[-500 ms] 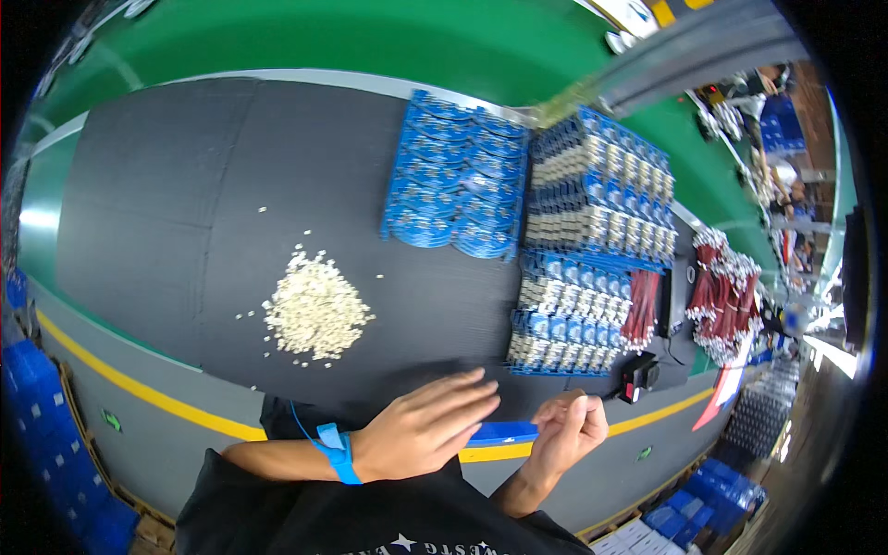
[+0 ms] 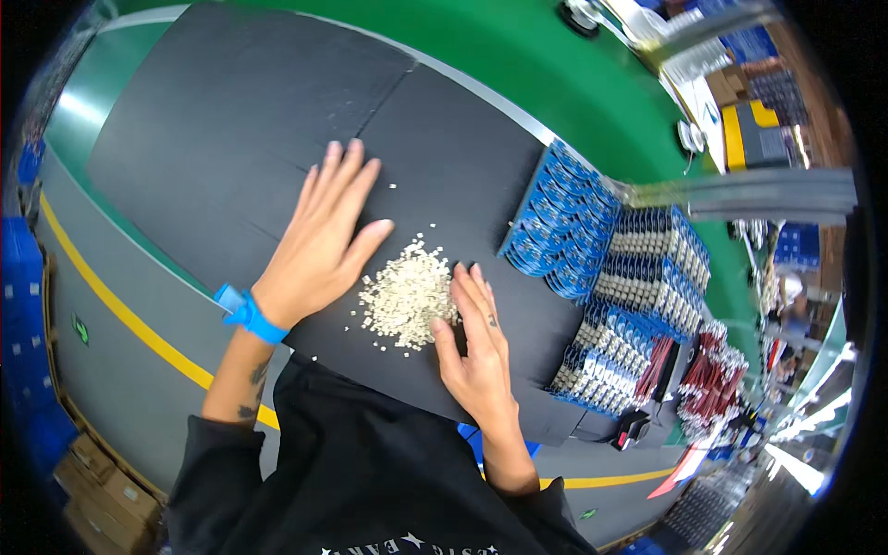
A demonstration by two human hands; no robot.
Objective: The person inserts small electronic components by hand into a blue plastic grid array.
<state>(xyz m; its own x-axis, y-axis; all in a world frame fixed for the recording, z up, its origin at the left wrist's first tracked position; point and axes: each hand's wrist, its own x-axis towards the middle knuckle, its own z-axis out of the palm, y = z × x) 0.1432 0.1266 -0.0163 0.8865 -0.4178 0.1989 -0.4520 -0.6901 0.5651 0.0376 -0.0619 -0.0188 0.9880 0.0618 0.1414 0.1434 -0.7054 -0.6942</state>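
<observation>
A heap of small cream-white connector-like pieces (image 2: 407, 298) lies on the black mat of the table (image 2: 250, 111), with a few loose ones scattered round it. My left hand (image 2: 319, 240), a blue band (image 2: 250, 316) on its wrist, is spread out just left of the heap, fingers pointing away from me. At the heap's right edge my right hand (image 2: 479, 347) rests with thumb and fingers apart, touching or almost touching the pieces. Neither hand holds anything.
To the right lies a stack of blue circuit boards (image 2: 562, 222). Beside it stand rows of boards with white connectors (image 2: 652, 277). Farther right are bundles of red wires with white ends (image 2: 710, 384) and a small black device (image 2: 633, 429). A grey metal post (image 2: 749, 194) rises by the far edge.
My view has turned, so the table appears rotated. Both hands have gone from the table's near edge to either side of the heap. My right hand's curled fingers have opened out.
</observation>
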